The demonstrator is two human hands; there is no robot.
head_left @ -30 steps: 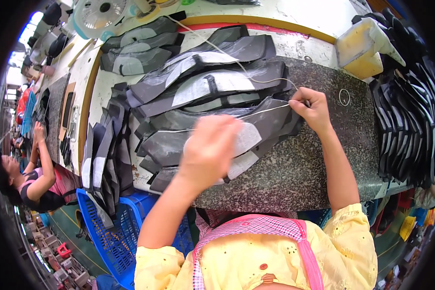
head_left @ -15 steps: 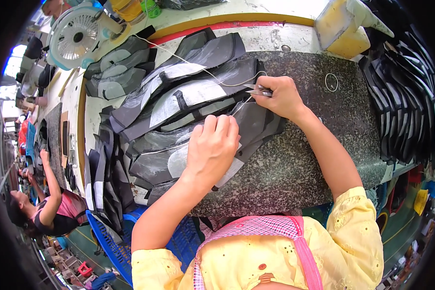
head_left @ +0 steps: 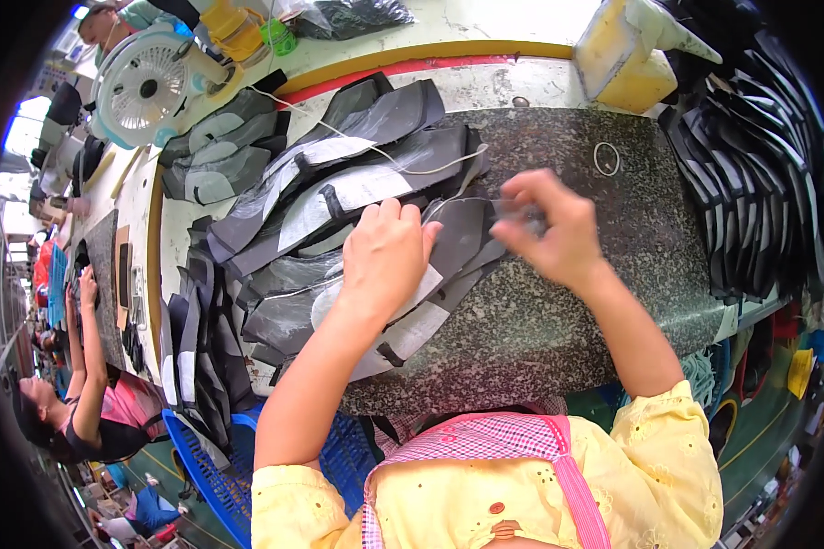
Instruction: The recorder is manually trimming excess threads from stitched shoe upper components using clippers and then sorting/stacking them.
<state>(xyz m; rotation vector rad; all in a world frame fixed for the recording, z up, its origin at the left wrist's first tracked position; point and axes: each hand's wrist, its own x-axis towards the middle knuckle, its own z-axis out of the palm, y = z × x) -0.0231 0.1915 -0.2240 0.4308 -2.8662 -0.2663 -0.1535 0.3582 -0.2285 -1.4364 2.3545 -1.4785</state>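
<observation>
Overlapping dark grey flat foam-like pieces (head_left: pixel 375 188) with pale patches and short black strips lie across the left half of the work surface. My left hand (head_left: pixel 380 261) rests on the nearer pieces, fingers curled and thumb pinching a thin white cord (head_left: pixel 412 172). That cord runs over the pieces from the far left and bends back toward my thumb. Another stretch of cord goes under the same hand from the left. My right hand (head_left: pixel 558 229), smeared by motion, is raised just right of the pieces. Its bent fingers hold small metal thread snips (head_left: pixel 527 220), partly hidden.
A speckled stone slab (head_left: pixel 522 329) carries a small white ring (head_left: pixel 606 159). Stacked dark pieces (head_left: pixel 751 192) stand far right, near a yellowish block (head_left: pixel 623 59). A fan (head_left: pixel 146 89) is at the far left, a blue basket (head_left: pixel 215 476) below. Another person works at left.
My right hand has moved right and down a little, away from the cord's bend, with the snips. My left hand has shifted slightly left, and the nearest pieces have spread toward me.
</observation>
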